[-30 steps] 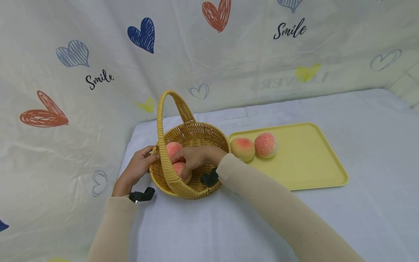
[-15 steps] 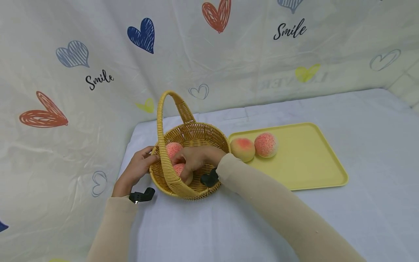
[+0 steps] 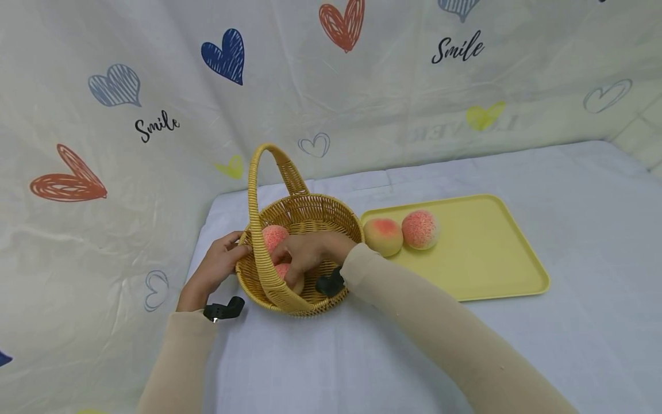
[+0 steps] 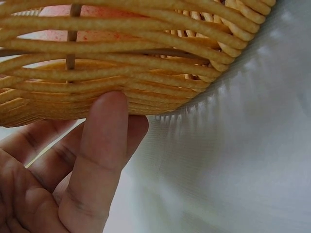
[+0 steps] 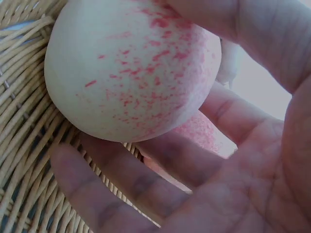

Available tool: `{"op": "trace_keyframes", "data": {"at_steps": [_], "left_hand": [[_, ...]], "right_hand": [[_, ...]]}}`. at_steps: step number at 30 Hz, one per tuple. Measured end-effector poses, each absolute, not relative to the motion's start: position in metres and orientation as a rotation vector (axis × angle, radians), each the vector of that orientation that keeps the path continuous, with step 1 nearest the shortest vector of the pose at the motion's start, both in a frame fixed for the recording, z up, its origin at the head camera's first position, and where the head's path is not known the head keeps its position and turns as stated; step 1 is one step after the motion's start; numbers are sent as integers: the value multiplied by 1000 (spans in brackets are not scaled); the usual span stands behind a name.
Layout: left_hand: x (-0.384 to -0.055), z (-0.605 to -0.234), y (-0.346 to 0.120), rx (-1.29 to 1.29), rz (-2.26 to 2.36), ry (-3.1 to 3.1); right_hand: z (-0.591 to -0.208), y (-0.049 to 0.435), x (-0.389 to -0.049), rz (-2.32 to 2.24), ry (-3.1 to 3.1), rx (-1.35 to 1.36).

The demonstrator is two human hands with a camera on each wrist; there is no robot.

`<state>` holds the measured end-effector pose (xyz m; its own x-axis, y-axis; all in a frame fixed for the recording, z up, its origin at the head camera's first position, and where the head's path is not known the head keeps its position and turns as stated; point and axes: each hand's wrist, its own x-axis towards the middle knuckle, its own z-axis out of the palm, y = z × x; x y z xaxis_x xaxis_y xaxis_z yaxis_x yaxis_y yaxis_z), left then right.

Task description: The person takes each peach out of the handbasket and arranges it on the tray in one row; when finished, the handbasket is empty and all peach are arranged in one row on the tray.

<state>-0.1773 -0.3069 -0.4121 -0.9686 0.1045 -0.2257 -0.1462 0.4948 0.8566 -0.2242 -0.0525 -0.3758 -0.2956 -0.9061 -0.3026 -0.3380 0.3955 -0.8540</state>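
Note:
A wicker basket (image 3: 271,279) with a tall arched handle stands on the table. My left hand (image 3: 213,267) holds its left rim; in the left wrist view the thumb (image 4: 99,150) lies against the weave, with the fingers partly hidden. Inside the basket, my right hand (image 3: 307,253) grips a pale peach (image 5: 131,73) speckled with red, the thumb on one side and fingers curled around the other. Another pink peach (image 3: 274,234) lies just behind it, partly covered by the handle.
To the right of the basket lies a yellow tray (image 3: 481,253). Two peaches sit at its left end: a smooth yellowish one (image 3: 384,237) and a red-speckled one (image 3: 420,229). A white curtain (image 3: 393,86) printed with hearts hangs behind the table.
The peach under my right hand has shifted very slightly within the basket. My left hand, the basket and the tray show no visible movement.

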Motion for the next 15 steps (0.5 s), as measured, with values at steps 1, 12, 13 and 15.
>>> {"op": "trace_keyframes", "data": {"at_steps": [1, 12, 13, 15], "left_hand": [[-177, -412, -307, -37, 1465, 2492], [-177, -412, -308, -34, 1469, 2487], [-177, -412, -307, -35, 1470, 2488], [-176, -412, -307, -38, 1471, 2491]], "right_hand": [[-376, -53, -224, -872, 1816, -1077], [-379, -53, -224, -923, 1734, -1022], [-379, -53, -224, -925, 1729, -1018], [-379, -53, -225, -927, 1723, -1013]]}}
